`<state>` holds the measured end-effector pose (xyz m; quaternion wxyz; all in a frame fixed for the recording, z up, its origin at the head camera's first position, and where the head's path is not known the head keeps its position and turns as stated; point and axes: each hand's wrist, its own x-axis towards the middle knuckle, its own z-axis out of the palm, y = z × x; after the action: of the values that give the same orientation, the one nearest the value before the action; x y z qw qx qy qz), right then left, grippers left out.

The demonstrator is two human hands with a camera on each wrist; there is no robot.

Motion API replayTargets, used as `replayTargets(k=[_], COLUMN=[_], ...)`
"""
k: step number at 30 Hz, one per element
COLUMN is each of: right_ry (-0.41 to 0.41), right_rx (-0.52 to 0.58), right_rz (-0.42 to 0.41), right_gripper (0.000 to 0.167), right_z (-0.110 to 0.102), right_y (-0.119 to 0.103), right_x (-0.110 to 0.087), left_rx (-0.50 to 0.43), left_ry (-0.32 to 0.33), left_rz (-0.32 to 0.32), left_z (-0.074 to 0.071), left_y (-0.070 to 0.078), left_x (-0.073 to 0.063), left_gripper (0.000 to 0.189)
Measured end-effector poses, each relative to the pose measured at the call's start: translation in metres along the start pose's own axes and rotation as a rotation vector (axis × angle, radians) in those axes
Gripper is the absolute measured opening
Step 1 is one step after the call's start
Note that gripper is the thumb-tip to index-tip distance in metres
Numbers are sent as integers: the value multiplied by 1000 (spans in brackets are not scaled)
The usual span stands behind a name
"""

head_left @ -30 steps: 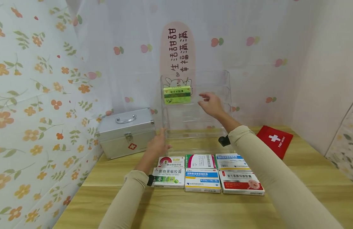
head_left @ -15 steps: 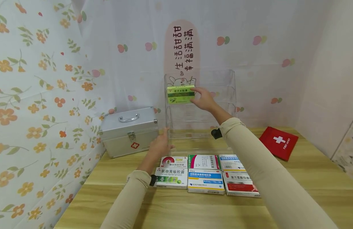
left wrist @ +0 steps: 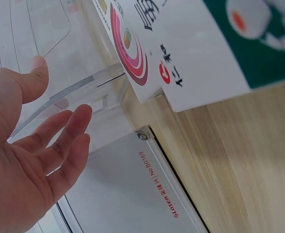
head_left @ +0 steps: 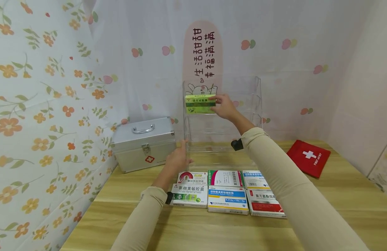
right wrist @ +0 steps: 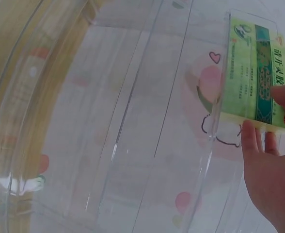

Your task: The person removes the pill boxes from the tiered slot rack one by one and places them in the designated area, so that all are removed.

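Note:
A green medicine box (head_left: 198, 106) stands in the top tier, left side, of a clear stepped display rack (head_left: 215, 151). My right hand (head_left: 226, 107) pinches the box by its right end; in the right wrist view the fingers (right wrist: 249, 138) lie at that end, with another digit across the printed front. Low by the rack's left side is my left hand (head_left: 177, 160). In the left wrist view its thumb and loosely bent fingers (left wrist: 74, 124) lie on either side of the rack's curved edge, with a gap between them.
Two rows of medicine boxes lie flat before the rack, among them a blue-and-white one (head_left: 227, 200) and a red-and-white one (head_left: 265, 205). A silver first-aid case (head_left: 144, 143) stands left, a red first-aid pouch (head_left: 309, 158) lies right. A printed curtain (head_left: 143, 80) hangs behind.
My right hand has moved left from beside the green box and taken hold of its right end. The left hand has stayed at the rack's side. The head view has shifted slightly.

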<state>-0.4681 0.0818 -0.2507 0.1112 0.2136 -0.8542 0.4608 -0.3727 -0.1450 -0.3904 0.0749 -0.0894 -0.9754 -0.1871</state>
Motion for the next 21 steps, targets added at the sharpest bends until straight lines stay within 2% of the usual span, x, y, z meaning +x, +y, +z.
replayTargets(k=[5, 8, 11, 16, 21], right_ry=[-5, 67, 188, 346, 372], right_rx=[-59, -92, -127, -76, 5], right_rz=[5, -35, -86, -177, -210], right_gripper=[39, 35, 32, 29, 26], right_z=[0, 3, -1, -18, -33], right_y=[3, 1, -7, -18, -16], right_x=[1, -1, -5, -15, -37], left_rx=[-10, -19, -33, -49, -40], left_ry=[2, 8, 12, 29, 21], left_rz=[5, 11, 16, 29, 37], left_z=[1, 3, 4, 2, 0], left_y=[3, 0, -1, 2, 6], left_x=[-1, -4, -6, -4, -3], left_gripper=[90, 90, 87, 85, 84])
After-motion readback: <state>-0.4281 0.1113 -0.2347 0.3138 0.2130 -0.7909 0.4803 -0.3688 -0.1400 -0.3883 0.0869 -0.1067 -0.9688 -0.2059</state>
